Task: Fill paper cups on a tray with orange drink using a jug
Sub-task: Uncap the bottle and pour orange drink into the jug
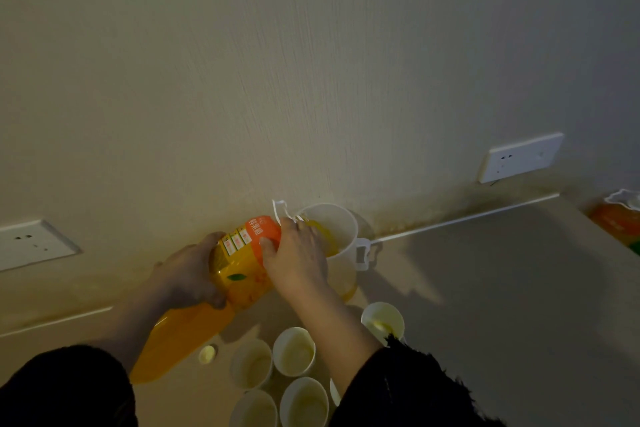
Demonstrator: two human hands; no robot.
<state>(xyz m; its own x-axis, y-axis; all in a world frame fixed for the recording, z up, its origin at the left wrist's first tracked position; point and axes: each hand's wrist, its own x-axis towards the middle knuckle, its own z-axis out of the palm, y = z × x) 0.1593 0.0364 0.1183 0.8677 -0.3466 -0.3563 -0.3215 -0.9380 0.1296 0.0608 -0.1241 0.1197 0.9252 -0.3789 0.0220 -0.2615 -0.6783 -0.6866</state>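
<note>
Both hands wrap the big orange plastic drink bottle (239,276): left hand (192,274) clasps its middle, right hand (298,262) its shoulder. Long axis slanted, neck aimed just past the right fingers into the translucent white plastic jug (341,227). Jug-filling step, I'd judge; next, steady pouring into white paper cups (294,352) beneath the right wrist

You face a textured beige wall (311,62) with two white sockets, one at your left (31,244) and one at your right (519,158). A thin white strip (467,218) runs where the wall meets the pale worktop (485,288). An orange packet (614,222) sits at the far right edge.
</note>
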